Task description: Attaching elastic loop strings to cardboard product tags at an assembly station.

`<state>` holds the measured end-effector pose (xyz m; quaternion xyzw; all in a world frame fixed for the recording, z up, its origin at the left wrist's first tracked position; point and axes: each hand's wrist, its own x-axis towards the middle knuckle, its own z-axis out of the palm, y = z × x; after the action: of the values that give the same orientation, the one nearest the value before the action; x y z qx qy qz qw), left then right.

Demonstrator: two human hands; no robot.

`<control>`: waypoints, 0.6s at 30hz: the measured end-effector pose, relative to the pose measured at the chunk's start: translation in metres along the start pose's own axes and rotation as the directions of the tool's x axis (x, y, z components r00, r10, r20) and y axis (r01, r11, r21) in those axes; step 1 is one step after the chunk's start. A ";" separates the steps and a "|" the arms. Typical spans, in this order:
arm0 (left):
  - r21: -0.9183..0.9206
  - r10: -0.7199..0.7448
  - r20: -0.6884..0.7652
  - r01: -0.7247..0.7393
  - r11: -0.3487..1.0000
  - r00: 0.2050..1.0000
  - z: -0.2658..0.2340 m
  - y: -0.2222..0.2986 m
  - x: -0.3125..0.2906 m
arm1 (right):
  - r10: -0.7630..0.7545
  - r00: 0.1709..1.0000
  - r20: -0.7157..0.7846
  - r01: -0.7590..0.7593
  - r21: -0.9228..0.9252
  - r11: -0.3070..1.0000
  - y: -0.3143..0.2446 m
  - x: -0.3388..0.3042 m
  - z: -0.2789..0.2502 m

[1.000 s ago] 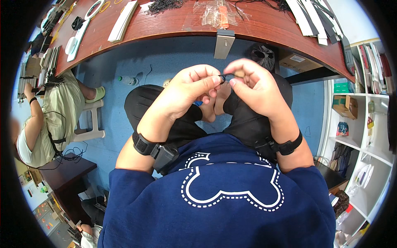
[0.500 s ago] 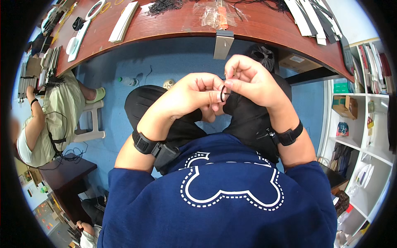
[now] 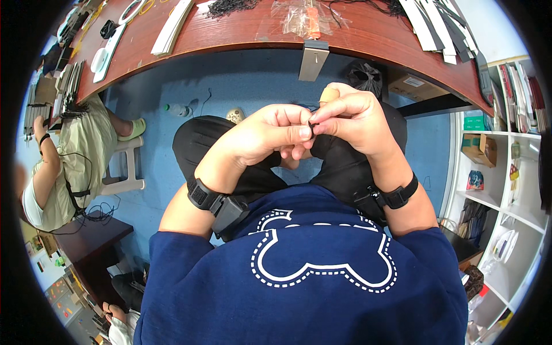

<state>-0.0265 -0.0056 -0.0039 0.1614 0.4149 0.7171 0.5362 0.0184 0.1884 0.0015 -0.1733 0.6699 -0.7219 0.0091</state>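
Above my lap, my left hand [image 3: 265, 133] pinches a thin black cord [image 3: 311, 130] between thumb and forefinger. My right hand [image 3: 355, 121] meets it there, thumb and forefinger closed on the same cord, so the fingertips of both hands almost touch. Most of the cord is hidden by the fingers. One right finger wears a tan finger cover [image 3: 329, 95].
Ahead runs a red-brown table [image 3: 241, 31] holding white strips [image 3: 172, 29], a heap of black cords [image 3: 230, 7] and clear plastic film [image 3: 282, 20]. A grey block [image 3: 313, 62] juts from its edge. White shelves [image 3: 509, 167] stand right; a seated person [image 3: 86, 149] is at left.
My right hand has come down and closer to my left, its thumb and forefinger now on the cord. The cord's open loop has drawn small between the fingertips.
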 end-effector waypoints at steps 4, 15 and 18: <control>-0.009 0.012 -0.001 -0.012 1.000 1.000 -0.002 -0.001 -0.001 | 0.062 0.998 0.017 -0.062 0.019 0.998 -0.005 0.000 0.003; 0.303 0.002 -0.180 0.054 0.951 0.984 0.012 0.017 -0.007 | 0.174 0.985 0.013 -0.175 0.072 0.982 -0.010 -0.003 0.007; 0.310 0.032 -0.195 0.030 0.950 0.980 0.009 0.012 -0.007 | 0.100 0.995 0.026 -0.082 -0.393 0.916 -0.025 -0.002 0.007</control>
<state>-0.0251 -0.0094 0.0121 0.1723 0.5740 0.6553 0.4598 0.0276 0.1849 0.0255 -0.1565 0.8077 -0.5680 0.0231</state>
